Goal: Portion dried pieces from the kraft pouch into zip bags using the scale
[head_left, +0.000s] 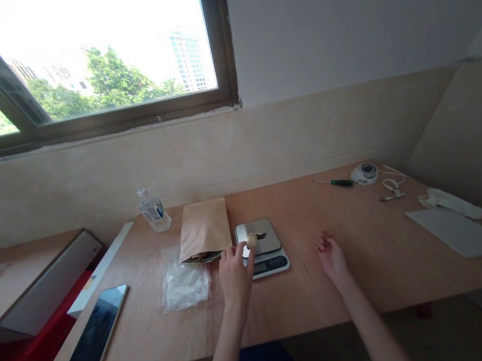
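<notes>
My left hand is over the near left part of a kitchen scale, with a small pale tan piece pinched between thumb and fingertips. What kind of piece it is I cannot make out. A small dark patch beside it on the metal plate could be its shadow or another bit. Just left of the scale lies a brown paper bag, its mouth facing me and partly open, with brownish contents barely showing. My right hand rests on the table right of the scale, fingers curled in and nothing visible in them.
A clear plastic bag lies below the paper bag, a water bottle behind it. A phone with a cable is at left. A screwdriver, a round white device, white cloth and grey sheet lie right.
</notes>
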Tool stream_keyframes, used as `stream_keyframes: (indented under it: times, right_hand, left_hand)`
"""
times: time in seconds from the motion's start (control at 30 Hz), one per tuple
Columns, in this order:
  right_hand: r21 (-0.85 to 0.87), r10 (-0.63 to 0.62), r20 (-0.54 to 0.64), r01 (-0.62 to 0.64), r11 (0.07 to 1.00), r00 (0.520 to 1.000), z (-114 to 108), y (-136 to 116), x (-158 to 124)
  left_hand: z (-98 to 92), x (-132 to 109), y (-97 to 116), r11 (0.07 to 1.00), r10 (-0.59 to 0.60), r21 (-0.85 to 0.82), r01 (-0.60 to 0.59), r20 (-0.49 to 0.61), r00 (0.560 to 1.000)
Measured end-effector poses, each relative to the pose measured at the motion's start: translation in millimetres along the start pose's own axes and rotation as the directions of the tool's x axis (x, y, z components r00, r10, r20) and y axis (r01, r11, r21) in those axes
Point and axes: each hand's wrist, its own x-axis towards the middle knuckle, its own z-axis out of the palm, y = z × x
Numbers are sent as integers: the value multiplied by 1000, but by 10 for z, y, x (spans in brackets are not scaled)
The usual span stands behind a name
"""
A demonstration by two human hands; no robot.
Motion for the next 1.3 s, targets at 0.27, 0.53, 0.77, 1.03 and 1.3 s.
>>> stream_keyframes:
  times: [0.27,0.53,0.77,1.03,1.3]
  right_hand:
    - [41,26,-13,-26,999,1000,35,-21,13]
    - [19,23,27,-24,1000,999,-11,4,21]
    - [-7,1,57,-1,1000,998,-39,30,23]
    - [8,8,50,-8,1000,999,-25,18,6]
    - [-1,25,50,-25,1000,998,-5,-13,-12]
  left_hand:
    - [282,337,-69,996,71,42,-73,47,996]
    - [124,-135,-564,961,-274,-27,275,-217,937]
    - [150,-165,-936,851,-485,131,509,-180,856]
    - [252,27,-884,786,-584,97,610,-207,785]
    - [295,61,-944,764,-609,58,642,-264,748]
